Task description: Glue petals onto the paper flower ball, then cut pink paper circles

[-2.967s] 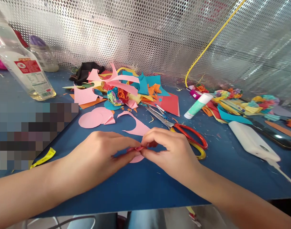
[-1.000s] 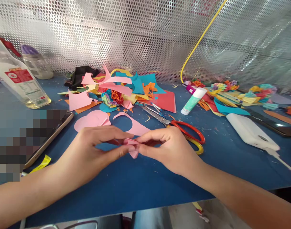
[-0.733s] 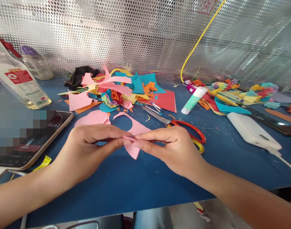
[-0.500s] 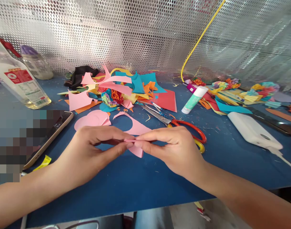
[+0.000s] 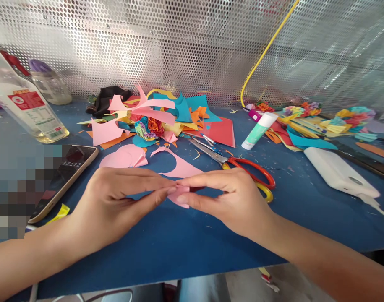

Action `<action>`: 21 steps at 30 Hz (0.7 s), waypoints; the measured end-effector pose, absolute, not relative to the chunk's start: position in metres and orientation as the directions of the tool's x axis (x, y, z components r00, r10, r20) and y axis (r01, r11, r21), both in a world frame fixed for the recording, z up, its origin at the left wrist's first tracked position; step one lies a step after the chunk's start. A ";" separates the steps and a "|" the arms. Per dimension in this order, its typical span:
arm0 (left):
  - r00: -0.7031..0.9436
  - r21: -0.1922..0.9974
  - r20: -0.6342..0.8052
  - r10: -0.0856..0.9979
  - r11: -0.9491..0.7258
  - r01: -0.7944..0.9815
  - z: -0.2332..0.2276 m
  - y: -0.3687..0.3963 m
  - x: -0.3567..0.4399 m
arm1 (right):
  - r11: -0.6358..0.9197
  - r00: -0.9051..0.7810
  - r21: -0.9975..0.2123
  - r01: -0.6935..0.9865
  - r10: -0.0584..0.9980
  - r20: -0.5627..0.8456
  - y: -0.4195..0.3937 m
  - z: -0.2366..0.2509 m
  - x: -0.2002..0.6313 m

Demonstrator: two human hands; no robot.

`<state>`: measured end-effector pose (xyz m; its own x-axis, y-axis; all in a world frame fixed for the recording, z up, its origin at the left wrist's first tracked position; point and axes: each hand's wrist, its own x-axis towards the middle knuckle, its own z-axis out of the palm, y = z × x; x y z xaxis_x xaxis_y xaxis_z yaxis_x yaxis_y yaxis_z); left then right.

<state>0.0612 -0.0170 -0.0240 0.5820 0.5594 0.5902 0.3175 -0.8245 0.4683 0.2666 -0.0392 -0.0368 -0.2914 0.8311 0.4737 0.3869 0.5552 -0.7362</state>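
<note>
Between my two hands is a small folded piece of pink paper (image 5: pixel 179 197), held above the blue tabletop. My left hand (image 5: pixel 129 197) pinches its left side between thumb and fingers. From the other side, my right hand (image 5: pixel 229 197) grips it, thumb on the near face and fingers behind. The fingertips hide part of the folds. Just beyond my hands lie a pink paper offcut (image 5: pixel 182 165) with a round hole and some pink paper circles (image 5: pixel 119 156). Scissors (image 5: pixel 251 167) with red and yellow handles rest behind my right hand.
A heap of coloured paper scraps (image 5: pixel 141 107) with a paper flower (image 5: pixel 149 128) lies at the back. A glue stick (image 5: pixel 259 131) and white power bank (image 5: pixel 341 174) are on the right. Left are a phone (image 5: pixel 75 163) and a clear bottle (image 5: pixel 31 105). Perforated metal stands behind.
My right thumb has shifted downward on the pink paper, and the paper's near face has tilted more into view. Both hands still hold it in about the same place.
</note>
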 end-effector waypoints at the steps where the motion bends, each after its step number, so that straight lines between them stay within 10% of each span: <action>1: 0.580 0.459 0.598 0.554 -0.829 0.318 -0.024 -0.018 0.061 | 0.538 -0.291 -0.755 0.375 0.841 0.455 -0.040 -0.036 0.267; 13: 0.519 0.465 0.660 0.542 -0.838 0.284 -0.029 -0.015 0.062 | 0.425 -0.321 -0.827 0.369 0.893 0.316 -0.034 -0.038 0.268; 21: 0.327 0.735 0.457 0.827 -0.558 0.384 -0.016 -0.017 0.065 | 0.357 -0.346 -0.847 0.394 0.911 0.223 -0.031 -0.033 0.268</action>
<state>0.0650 -0.0174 -0.0159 0.3274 0.8270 0.4571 0.3841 -0.5585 0.7353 0.2683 -0.0308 -0.0333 -0.3456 0.9114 0.2233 0.3942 0.3569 -0.8469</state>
